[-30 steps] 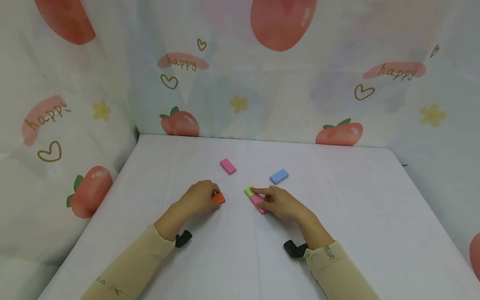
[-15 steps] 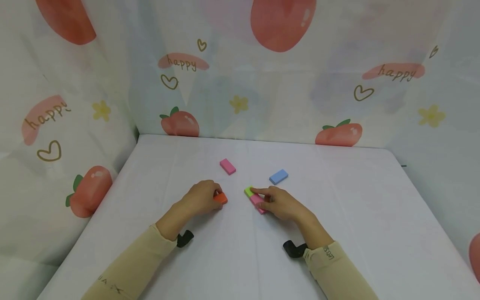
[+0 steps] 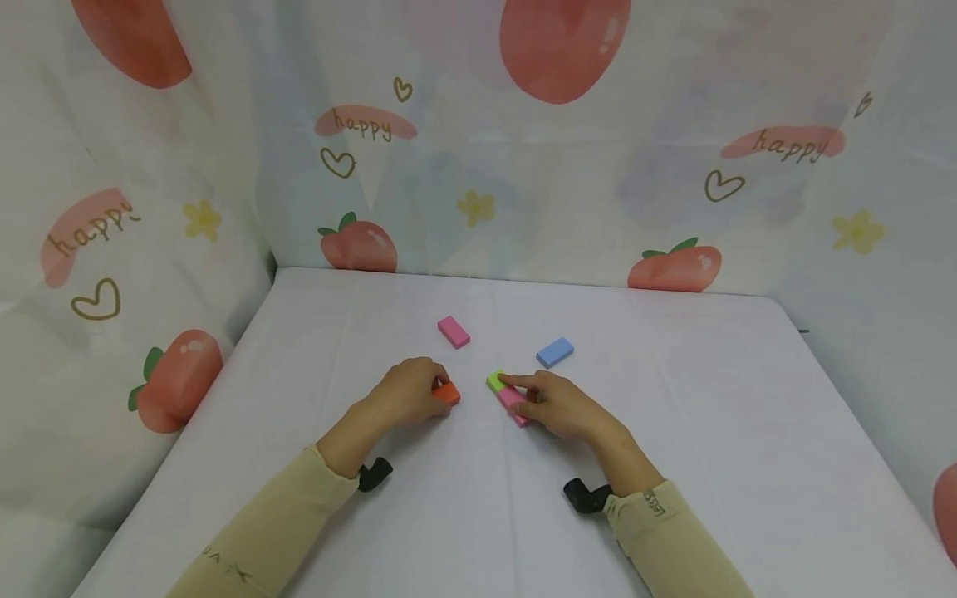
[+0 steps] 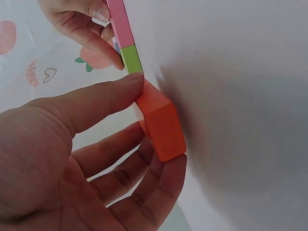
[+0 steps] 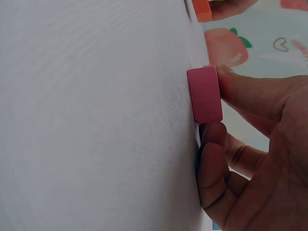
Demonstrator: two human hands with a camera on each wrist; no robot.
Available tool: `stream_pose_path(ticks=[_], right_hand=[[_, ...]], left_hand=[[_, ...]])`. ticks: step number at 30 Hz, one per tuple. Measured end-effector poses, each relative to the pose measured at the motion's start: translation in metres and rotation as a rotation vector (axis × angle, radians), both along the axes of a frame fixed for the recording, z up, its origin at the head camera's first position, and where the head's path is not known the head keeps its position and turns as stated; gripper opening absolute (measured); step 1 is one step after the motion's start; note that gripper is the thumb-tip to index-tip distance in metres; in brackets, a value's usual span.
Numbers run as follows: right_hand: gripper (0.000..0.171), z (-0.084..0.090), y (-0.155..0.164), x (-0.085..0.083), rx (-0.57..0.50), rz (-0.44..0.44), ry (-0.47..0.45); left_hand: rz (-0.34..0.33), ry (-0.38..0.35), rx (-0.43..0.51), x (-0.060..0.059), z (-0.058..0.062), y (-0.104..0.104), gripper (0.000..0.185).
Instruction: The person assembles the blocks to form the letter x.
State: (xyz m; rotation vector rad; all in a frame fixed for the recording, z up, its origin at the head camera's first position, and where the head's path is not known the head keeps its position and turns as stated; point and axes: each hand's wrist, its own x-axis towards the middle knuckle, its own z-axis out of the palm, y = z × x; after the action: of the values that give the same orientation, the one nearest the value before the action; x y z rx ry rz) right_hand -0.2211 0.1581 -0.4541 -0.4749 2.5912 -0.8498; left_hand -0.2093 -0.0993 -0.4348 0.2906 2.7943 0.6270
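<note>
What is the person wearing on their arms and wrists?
Both arms wear long beige sleeves, the left sleeve and the right sleeve, each with small dark lettering printed on it. A small black device sits at each wrist, one by the left cuff and one by the right cuff. The hands are bare, with no gloves or rings visible.

A table (image 3: 673,399) covered with a plain white cloth fills the lower part of the head view, its far edge running straight across below the backdrop. A printed curtain (image 3: 523,191) hangs behind and wraps round both sides, pale with soft blue and lilac patches. It carries big red peaches with green leaves, yellow flowers, brown outlined hearts and the word "happy" on pink smudges. The curtain folds into a corner at the far left of the table. The light is even and soft, with faint shadows on the cloth
</note>
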Motion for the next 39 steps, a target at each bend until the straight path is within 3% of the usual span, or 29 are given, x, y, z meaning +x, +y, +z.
stream_pose_path(ticks=[7, 25, 39], right_hand=[[0.049, 0.0, 0.001, 0.0, 0.008, -0.011, -0.004], [0.05, 0.002, 0.0, 0.0, -0.003, -0.006, -0.009], [0.05, 0.0, -0.001, -0.001, -0.007, -0.015, -0.014]], left_hand=[[-0.024, 0.021, 0.017, -0.001, -0.003, 0.004, 0.038], [-0.006, -0.025, 0.016, -0.003, -0.008, 0.022, 0.043], [-0.02, -0.02, 0.026, -0.011, -0.012, 0.029, 0.043]])
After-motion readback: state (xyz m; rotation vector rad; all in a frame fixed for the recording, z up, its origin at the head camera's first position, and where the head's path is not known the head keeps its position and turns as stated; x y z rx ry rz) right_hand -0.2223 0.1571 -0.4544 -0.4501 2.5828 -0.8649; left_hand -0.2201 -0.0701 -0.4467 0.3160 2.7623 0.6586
